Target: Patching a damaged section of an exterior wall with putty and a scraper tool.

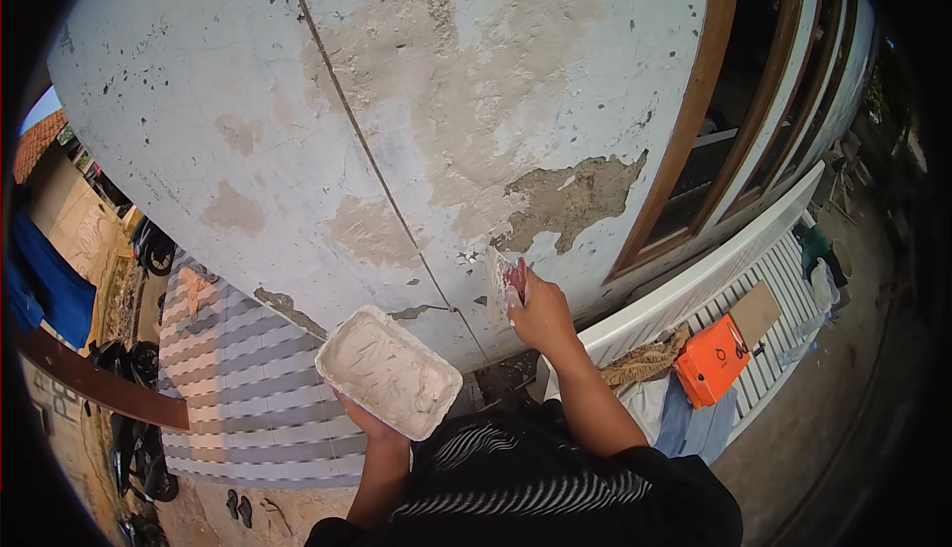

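Observation:
My left hand point(363, 413) holds a white rectangular tub point(389, 368) of creamy, pale filler from underneath, at lower centre. My right hand point(540, 309) grips a putty knife point(502, 284) with a red handle, its blade smeared with filler, up against or just in front of the pale painted wall point(198, 71). Just above the knife is a rough grey bare patch point(575, 200) where paint has come off, with smoother beige patches point(436, 101) higher up. A thin dark line runs down the wall left of the knife.
A brown-framed window point(724, 130) is at right, above a white slatted bench point(773, 309) holding an orange box point(706, 364), cardboard and cloths. To the left are a striped tiled floor point(238, 368), parked motorbikes point(144, 458), a blue sheet point(55, 269), a brown beam point(99, 378) and sandals point(238, 507).

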### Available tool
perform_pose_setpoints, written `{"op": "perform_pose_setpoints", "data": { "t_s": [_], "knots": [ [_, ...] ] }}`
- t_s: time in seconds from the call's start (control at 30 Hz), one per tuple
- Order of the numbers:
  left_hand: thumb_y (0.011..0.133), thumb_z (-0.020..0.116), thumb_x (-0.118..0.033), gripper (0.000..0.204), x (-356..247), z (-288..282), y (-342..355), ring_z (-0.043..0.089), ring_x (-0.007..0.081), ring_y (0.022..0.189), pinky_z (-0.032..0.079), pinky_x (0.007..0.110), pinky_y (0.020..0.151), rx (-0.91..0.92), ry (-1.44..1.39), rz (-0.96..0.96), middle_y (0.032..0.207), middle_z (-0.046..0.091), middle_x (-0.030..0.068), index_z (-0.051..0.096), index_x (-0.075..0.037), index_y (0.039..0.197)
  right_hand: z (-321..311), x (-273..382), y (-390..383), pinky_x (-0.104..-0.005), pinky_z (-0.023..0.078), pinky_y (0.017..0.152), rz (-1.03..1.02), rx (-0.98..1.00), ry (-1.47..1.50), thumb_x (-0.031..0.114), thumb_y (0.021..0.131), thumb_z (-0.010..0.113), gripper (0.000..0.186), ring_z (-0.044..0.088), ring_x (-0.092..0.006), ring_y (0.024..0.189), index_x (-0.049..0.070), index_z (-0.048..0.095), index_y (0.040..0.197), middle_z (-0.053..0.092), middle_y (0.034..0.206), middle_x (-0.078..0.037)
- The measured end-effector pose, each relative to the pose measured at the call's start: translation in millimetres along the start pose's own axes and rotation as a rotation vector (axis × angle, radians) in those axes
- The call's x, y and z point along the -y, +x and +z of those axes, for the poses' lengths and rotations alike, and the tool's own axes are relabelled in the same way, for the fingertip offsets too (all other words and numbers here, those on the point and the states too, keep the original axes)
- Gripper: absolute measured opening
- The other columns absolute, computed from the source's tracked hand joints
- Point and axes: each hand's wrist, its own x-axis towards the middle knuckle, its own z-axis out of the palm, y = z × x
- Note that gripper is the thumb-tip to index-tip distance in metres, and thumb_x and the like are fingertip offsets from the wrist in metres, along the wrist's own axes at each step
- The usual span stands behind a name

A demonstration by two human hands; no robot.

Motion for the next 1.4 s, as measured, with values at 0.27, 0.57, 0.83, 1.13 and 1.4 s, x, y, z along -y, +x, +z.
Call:
{"op": "perform_pose_setpoints", "data": {
  "t_s": [0.27,0.57,0.83,1.13,1.4],
  "knots": [
    [0.087,0.036,-0.063,0.07,-4,4,-4,0.042,0.0364,0.125,0.038,0.057,0.099,0.003,0.029,-0.002,0.142,0.038,0.0091,0.034,-0.017,0.14,-5,6,-4,-0.0492,0.047,0.077,0.009,-0.04,0.108,0.013,0.076,0.058,0.025,0.059,-0.0445,0.085,-0.001,0.056,0.098,0.063,0.085,-0.026],
    [0.088,0.035,-0.063,0.069,-14,-6,-6,0.042,0.0367,0.125,0.037,0.058,0.099,-0.014,0.012,-0.005,0.142,0.038,0.0087,0.035,-0.017,0.14,-7,3,-4,-0.0485,0.047,0.077,0.023,-0.022,0.065,0.013,0.075,0.058,0.026,0.059,-0.0443,0.086,-0.001,0.057,0.097,0.063,0.086,-0.026],
    [0.088,0.035,-0.062,0.069,-17,-2,-9,0.043,0.0374,0.124,0.038,0.058,0.099,-0.034,0.02,0.017,0.141,0.039,0.0084,0.036,-0.018,0.14,2,-11,-2,-0.048,0.046,0.077,0.008,-0.027,0.084,0.014,0.076,0.059,0.024,0.059,-0.0436,0.088,0.0,0.057,0.095,0.063,0.088,-0.024],
    [0.088,0.034,-0.062,0.068,-22,5,-10,0.043,0.0356,0.124,0.038,0.056,0.099,-0.011,0.006,0.018,0.14,0.04,0.0082,0.036,-0.018,0.139,-7,-6,-1,-0.0475,0.047,0.077,0.013,-0.021,0.111,0.013,0.075,0.06,0.024,0.059,-0.0427,0.087,0.001,0.058,0.095,0.063,0.086,-0.023],
    [0.088,0.035,-0.062,0.068,-18,5,-6,0.044,0.0351,0.123,0.04,0.055,0.098,-0.004,0.031,0.07,0.14,0.04,0.0081,0.036,-0.017,0.139,5,-16,5,-0.0461,0.048,0.078,0.033,0.028,0.007,0.017,0.075,0.062,0.028,0.059,-0.0428,0.088,0.001,0.058,0.098,0.064,0.089,-0.023]
  ]
}}
